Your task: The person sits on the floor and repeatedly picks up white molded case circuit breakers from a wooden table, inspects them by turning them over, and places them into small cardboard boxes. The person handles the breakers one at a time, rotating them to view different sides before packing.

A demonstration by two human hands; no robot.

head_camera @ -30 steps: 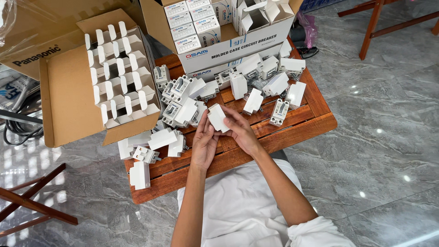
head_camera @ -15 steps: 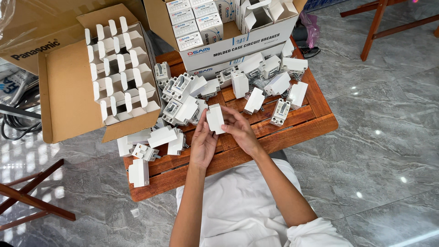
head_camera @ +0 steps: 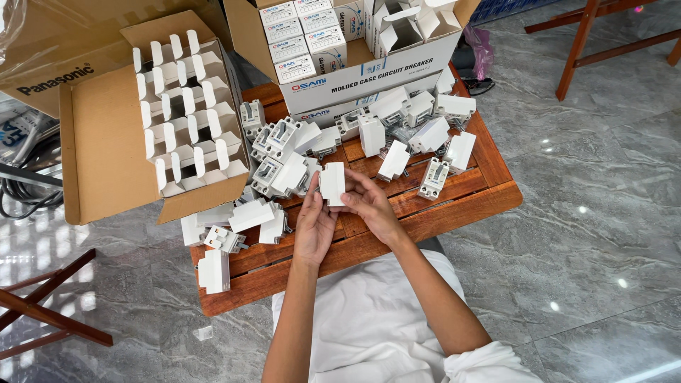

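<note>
while both hands meet above the wooden table's (head_camera: 454, 213) near edge, the left hand (head_camera: 314, 225) and right hand (head_camera: 369, 204) together grasp a white breaker (head_camera: 332, 183), its long axis upright; loose breakers (head_camera: 284, 152) lie beyond.

We count two hands, left hand (head_camera: 314, 225) and right hand (head_camera: 369, 206), sharing one white circuit breaker (head_camera: 332, 183). Two open cardboard cartons: a brown carton (head_camera: 96, 152) with a divider grid, and a white carton (head_camera: 369, 67) showing five small labelled boxes (head_camera: 298, 39). Loose breakers on the wooden counter (head_camera: 454, 206) are too heaped to count exactly, well over a dozen.
</note>
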